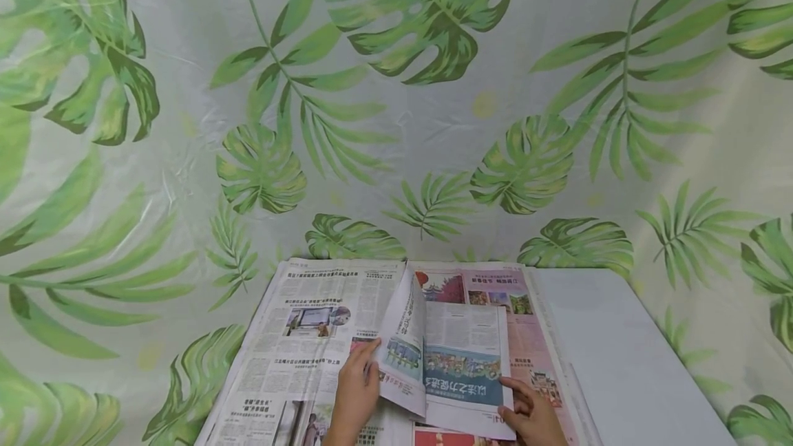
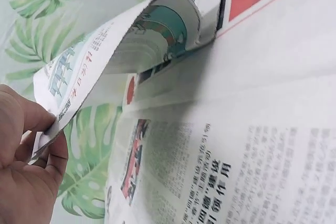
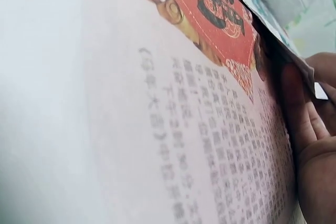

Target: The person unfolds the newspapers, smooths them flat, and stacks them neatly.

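Observation:
A small folded newspaper (image 1: pixel 464 332) stands partly opened, its left leaf (image 1: pixel 403 349) lifted and curving up from the fold. My left hand (image 1: pixel 356 391) pinches that leaf at its outer lower edge; in the left wrist view, thumb and fingers of the left hand (image 2: pixel 31 150) grip its corner. My right hand (image 1: pixel 534 415) holds the right leaf by its lower right edge, and the right wrist view shows the right hand (image 3: pixel 317 166) with that edge between thumb and fingers. Beneath lies a large spread newspaper (image 1: pixel 279 356), with printed text and colour pictures.
A white board or tabletop (image 1: pixel 632 356) extends to the right of the spread newspaper. Behind and around everything hangs a pale sheet (image 1: pixel 427 129) printed with green leaves. The pink-toned right page (image 1: pixel 539 336) shows past the folded paper's edge.

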`<state>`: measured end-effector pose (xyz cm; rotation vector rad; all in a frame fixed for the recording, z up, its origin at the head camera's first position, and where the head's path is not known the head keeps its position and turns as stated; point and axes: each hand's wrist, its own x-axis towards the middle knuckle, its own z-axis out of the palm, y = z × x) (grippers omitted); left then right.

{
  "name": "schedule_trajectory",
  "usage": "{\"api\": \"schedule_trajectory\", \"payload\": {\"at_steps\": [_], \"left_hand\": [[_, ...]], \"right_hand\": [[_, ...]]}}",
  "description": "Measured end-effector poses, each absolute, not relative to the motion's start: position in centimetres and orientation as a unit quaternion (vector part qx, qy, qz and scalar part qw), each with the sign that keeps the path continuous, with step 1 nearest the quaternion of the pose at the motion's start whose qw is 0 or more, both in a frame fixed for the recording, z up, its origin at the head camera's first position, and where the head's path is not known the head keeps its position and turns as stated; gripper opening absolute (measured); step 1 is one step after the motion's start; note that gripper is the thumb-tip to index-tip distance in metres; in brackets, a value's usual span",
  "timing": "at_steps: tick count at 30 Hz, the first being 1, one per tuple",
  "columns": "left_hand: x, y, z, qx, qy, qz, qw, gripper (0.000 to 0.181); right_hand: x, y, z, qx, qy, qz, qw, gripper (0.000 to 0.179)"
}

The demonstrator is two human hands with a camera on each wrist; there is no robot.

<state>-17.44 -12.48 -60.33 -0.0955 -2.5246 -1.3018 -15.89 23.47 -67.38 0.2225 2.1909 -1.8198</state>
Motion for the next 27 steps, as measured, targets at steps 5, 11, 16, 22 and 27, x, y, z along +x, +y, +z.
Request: {"api": "schedule_trajectory", "payload": {"at_steps": [5,11,16,22,27], "left_hand": [[-17.3,-13.2,-61.0,-0.022,-0.882,-0.449,0.144,0.049],[-17.1,-14.0,-61.7,-0.009,-0.887,-0.441,0.132,0.051],[-16.8,-14.4,-62.1,-0.002,-0.891,-0.440,0.110,0.052],[-16.4,-14.9,-62.8,0.017,-0.894,-0.438,0.097,0.054],[-16.1,-15.9,-63.5,0.030,-0.899,-0.429,0.078,0.055]], "right_hand": [[-15.9,24.2,-67.5,0.069,0.762,-0.628,0.143,0.069],[-15.8,24.8,-67.1,0.058,0.760,-0.631,0.146,0.071],[-15.7,24.8,-66.9,0.068,0.764,-0.627,0.141,0.069],[-15.9,25.0,-67.2,0.062,0.764,-0.626,0.141,0.069],[-15.9,25.4,-67.4,0.056,0.770,-0.620,0.142,0.071]]}}
